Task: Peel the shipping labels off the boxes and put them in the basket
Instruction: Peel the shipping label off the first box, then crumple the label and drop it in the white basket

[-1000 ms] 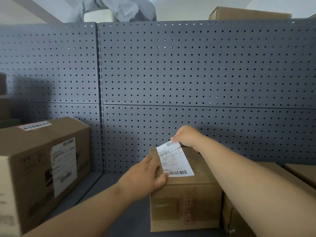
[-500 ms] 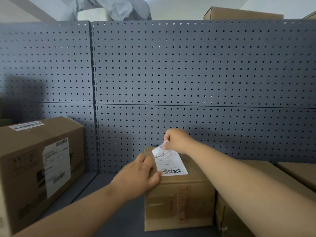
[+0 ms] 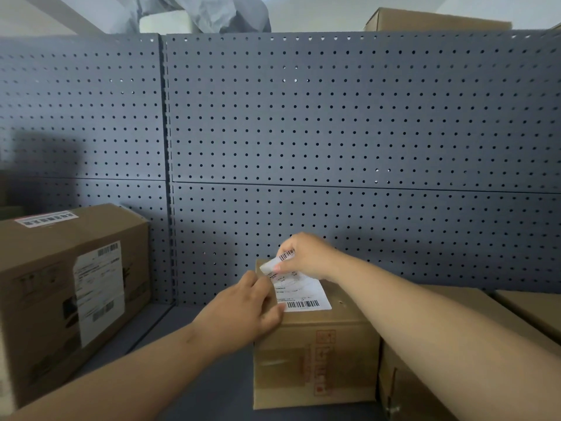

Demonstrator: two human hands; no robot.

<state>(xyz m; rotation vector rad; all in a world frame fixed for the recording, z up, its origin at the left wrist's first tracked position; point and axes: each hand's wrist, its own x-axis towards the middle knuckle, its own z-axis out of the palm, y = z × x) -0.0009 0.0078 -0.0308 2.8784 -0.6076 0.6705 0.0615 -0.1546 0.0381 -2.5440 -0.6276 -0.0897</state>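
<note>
Right hand (image 3: 306, 256) pinched the far edge of the shipping label (image 3: 303, 294), which curled up off the small box (image 3: 315, 360); the label's barcode end lay flat just below that hand. Left hand (image 3: 243, 311) rested on the box's near-left top edge, fingers relaxed, thumb touching the label's corner. A bigger labelled box (image 3: 45, 299) stood well left of the left hand.

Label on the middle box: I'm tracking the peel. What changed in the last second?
The right hand pulled the far end of the label up and back toward the person, curling it over. The left hand still steadies the box, and the label's near barcode end stays stuck.
</note>
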